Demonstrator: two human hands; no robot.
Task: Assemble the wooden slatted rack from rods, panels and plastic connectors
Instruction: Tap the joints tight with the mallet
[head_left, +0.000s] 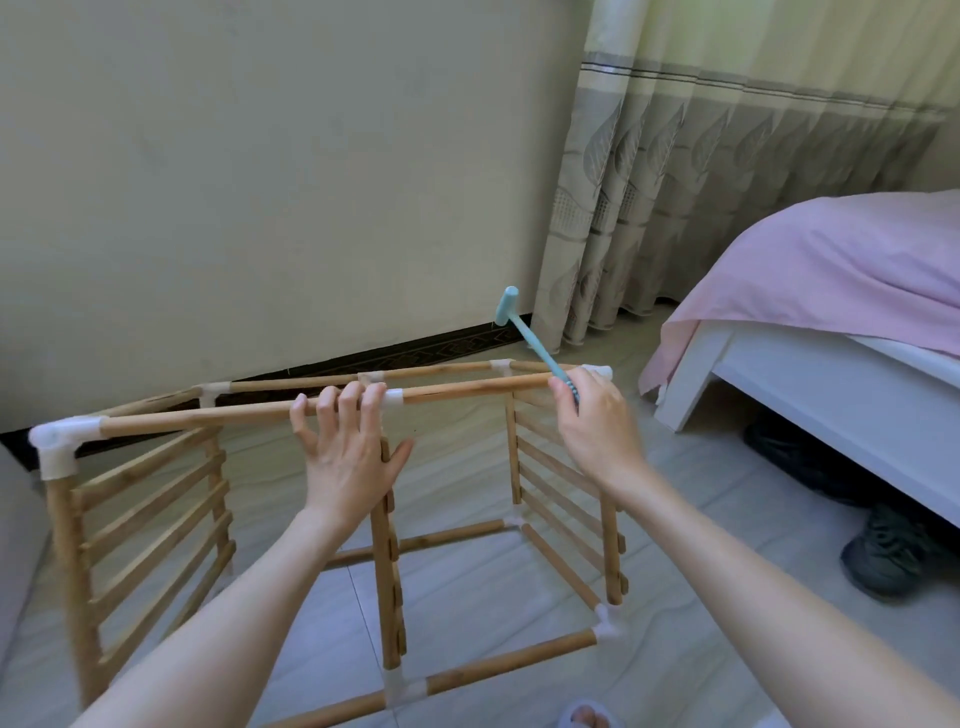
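A light, stiff wooden rack (322, 499) is stood on the floor (467, 582). Its top rod (218, 415) is curled over by the left hand (343, 447); a small hammer (524, 332) is pinched in the right hand (597, 421).

The tiled floor (467, 587) carries the wooden rack (384, 571) at center frame; dark shoes (883, 556) lie lower right.
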